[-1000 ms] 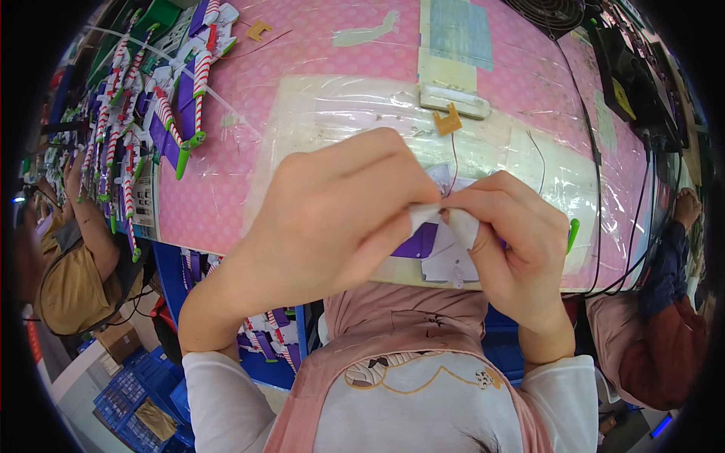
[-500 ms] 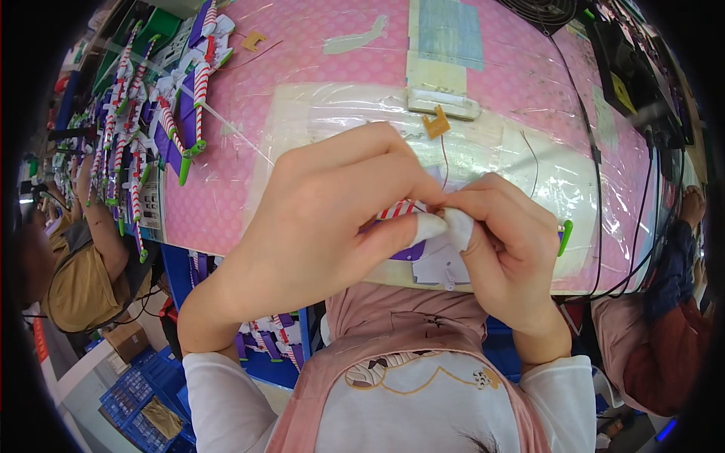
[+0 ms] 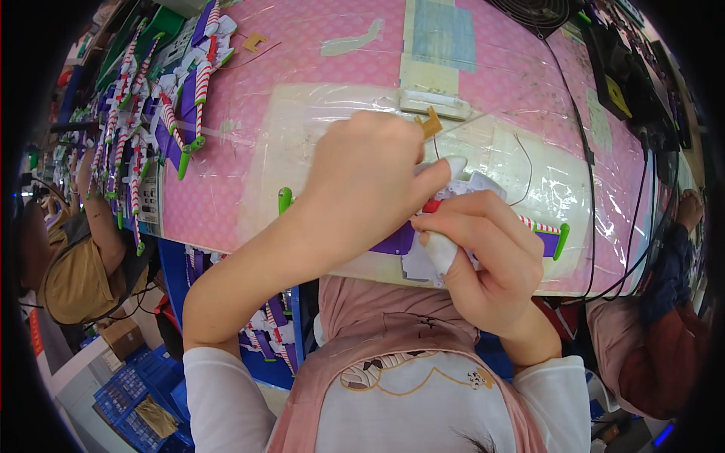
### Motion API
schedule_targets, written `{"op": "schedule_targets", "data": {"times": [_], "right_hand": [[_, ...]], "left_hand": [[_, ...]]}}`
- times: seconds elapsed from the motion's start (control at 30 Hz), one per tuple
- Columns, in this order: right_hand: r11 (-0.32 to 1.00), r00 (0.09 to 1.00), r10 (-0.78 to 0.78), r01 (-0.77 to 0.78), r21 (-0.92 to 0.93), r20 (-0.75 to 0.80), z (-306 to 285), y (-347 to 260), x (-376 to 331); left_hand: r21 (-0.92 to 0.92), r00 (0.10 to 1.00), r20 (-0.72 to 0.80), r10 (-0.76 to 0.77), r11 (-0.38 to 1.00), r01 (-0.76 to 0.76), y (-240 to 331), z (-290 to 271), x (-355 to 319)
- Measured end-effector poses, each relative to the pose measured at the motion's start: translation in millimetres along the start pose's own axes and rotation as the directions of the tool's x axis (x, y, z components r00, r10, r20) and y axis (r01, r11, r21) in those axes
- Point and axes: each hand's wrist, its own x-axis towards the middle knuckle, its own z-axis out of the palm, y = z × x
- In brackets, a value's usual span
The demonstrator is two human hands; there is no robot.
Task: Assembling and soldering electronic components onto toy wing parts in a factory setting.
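A plastic winged toy part lies in front of me, with purple wings (image 3: 396, 241), red-and-white striped edges, green tips (image 3: 562, 240) and a white middle (image 3: 483, 181). My right hand (image 3: 491, 253) is closed on its middle, thumb and forefinger together beside a small red piece (image 3: 433, 205). My left hand (image 3: 366, 170) is curled over the left wing, slightly blurred, its fingertips hidden. White covers wrap both thumbs. Against the left fingers stands a small tan notched board (image 3: 430, 124) with a thin wire running down toward the toy. A pale thin line (image 3: 472, 119) extends beyond it.
Several similar winged parts (image 3: 170, 124) are heaped at the left, beside another tan board (image 3: 254, 41). A loose wire (image 3: 522, 162) lies right of my hands. Black cables (image 3: 581, 136) cross the right side; a fan (image 3: 538, 13) stands behind. People sit on both sides.
My hands have moved apart from their pinch together. The left hand has turned over and its thumb points up and right; more of the toy shows. The tan board has tilted.
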Motion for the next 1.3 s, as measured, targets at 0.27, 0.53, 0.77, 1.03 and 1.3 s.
{"op": "schedule_targets", "data": {"times": [0.27,0.53,0.77,1.03,1.3], "right_hand": [[0.762,0.811,0.586,-0.551,0.341,0.002,-14.1,-4.4,5.5],[0.709,0.842,0.538,-0.472,0.524,0.029,-3.1,-6.0,8.8],[0.74,0.852,0.522,-0.433,0.515,-0.033,4.4,-5.4,7.4],[0.666,0.765,0.644,-0.553,0.501,-0.012,6.6,-12.1,5.2],[0.809,0.819,0.574,-0.567,0.156,0.0,7.2,-16.5,9.1]], "left_hand": [[-0.622,0.948,0.233,-0.215,0.716,0.316,3.2,-15.5,-10.6],[-0.857,0.912,0.334,-0.238,0.326,0.399,14.7,-30.6,-30.9],[-0.883,0.956,0.262,-0.129,0.368,0.292,1.6,-17.8,-29.7],[-0.645,0.934,-0.217,-0.283,0.76,0.081,-9.3,-2.2,-49.0],[-0.714,0.962,-0.063,-0.266,0.686,0.142,5.1,-12.7,-53.3]]}}
